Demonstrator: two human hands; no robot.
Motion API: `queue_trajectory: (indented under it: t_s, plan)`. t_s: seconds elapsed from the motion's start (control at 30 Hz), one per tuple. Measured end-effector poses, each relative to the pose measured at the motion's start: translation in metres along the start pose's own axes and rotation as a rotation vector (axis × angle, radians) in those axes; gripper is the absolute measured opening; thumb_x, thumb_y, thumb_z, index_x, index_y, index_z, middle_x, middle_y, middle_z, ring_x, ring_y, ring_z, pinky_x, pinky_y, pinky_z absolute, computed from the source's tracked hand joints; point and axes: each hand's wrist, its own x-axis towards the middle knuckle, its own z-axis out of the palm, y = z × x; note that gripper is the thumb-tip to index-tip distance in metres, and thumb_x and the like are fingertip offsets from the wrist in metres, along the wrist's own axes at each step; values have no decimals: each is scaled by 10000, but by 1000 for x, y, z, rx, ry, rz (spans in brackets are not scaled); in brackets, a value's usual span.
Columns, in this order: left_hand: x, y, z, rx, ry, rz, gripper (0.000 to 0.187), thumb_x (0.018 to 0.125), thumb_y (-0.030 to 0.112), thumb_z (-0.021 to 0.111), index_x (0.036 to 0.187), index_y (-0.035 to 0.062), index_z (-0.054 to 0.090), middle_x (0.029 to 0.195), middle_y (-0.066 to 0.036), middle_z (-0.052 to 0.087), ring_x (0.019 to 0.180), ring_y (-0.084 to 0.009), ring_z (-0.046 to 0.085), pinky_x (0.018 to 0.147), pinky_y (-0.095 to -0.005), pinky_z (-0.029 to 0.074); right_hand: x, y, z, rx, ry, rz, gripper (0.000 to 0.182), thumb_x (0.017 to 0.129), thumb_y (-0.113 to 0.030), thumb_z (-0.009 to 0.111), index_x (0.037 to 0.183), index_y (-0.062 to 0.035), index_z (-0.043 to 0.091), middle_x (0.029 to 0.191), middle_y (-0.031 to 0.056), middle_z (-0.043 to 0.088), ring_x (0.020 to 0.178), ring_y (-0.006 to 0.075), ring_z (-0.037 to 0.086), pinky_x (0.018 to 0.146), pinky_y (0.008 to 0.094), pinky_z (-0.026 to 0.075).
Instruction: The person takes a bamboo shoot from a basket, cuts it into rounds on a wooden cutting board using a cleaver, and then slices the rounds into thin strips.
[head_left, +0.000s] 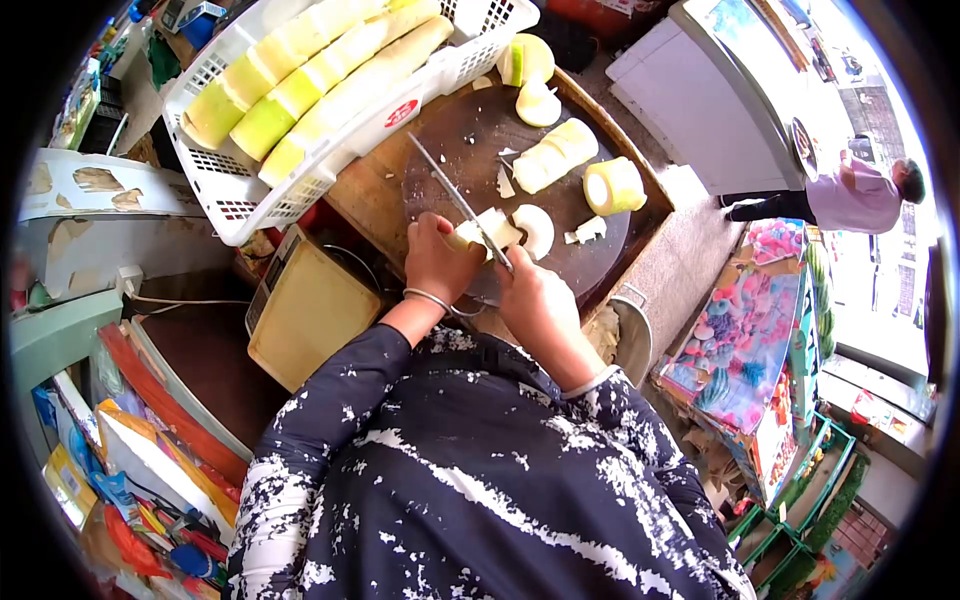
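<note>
My right hand [540, 308] is closed round the handle of a long knife [452, 190]. Its blade runs up and left across the round dark cutting board [455, 140] and lies at a piece of pale peeled vegetable [497, 228]. My left hand [440, 258], fingers curled, grips that piece from the left side of the blade. Close by on the board is a curved white chunk [536, 231], with a smaller cut bit [585, 231] to its right. Thick pale-green cylinders [556, 155] of the same vegetable and several thin scraps lie farther back.
A white plastic basket [390, 115] with long pale-green vegetables [330, 75] stands at the upper left. Below it is a scale with a yellowish tray [312, 315]. A metal bucket [632, 330] stands right of the board. A person [850, 195] is at the far right.
</note>
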Motion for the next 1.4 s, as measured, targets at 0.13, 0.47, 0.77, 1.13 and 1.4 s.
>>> queue_trajectory:
  t_s: [0.13, 0.47, 0.77, 1.13, 1.4]
  plan:
    - [-2, -4, -2, -52, -9, -7, 426, 639, 269, 714, 882, 24, 464, 884, -165, 498, 805, -361, 532, 715, -410, 459, 8, 15, 11, 23, 65, 8, 188, 868, -201, 518, 965, -39, 522, 699, 237, 613, 683, 419, 606, 614, 502, 478]
    - [-1, -12, 1, -140, 9, 9, 404, 602, 230, 725, 846, 20, 482, 853, -168, 501, 800, -350, 526, 716, -404, 454, 1, 2, 4, 25, 32, -13, 145, 877, -195, 509, 894, -51, 499, 688, 227, 609, 684, 415, 603, 610, 507, 469]
    - [0, -19, 4, -103, 10, 118, 335, 630, 206, 691, 803, 26, 468, 823, -172, 495, 758, -365, 515, 669, -427, 430, -2, 7, 18, -6, 7, -6, 139, 876, -188, 505, 885, -51, 486, 689, 219, 609, 672, 417, 600, 604, 506, 471]
    - [-2, -18, 4, -71, 42, 34, 358, 642, 237, 714, 836, 21, 503, 865, -175, 513, 787, -352, 536, 707, -400, 454, 6, 10, 16, 7, 23, 12, 161, 875, -205, 523, 904, -49, 497, 673, 219, 608, 661, 420, 598, 590, 507, 468]
    - [4, -18, 4, -64, 85, 59, 350, 619, 222, 728, 814, 23, 517, 828, -155, 530, 731, -302, 542, 661, -372, 452, 3, 11, 22, 12, 39, 9, 145, 869, -188, 535, 917, -55, 504, 686, 223, 607, 671, 422, 597, 591, 499, 474]
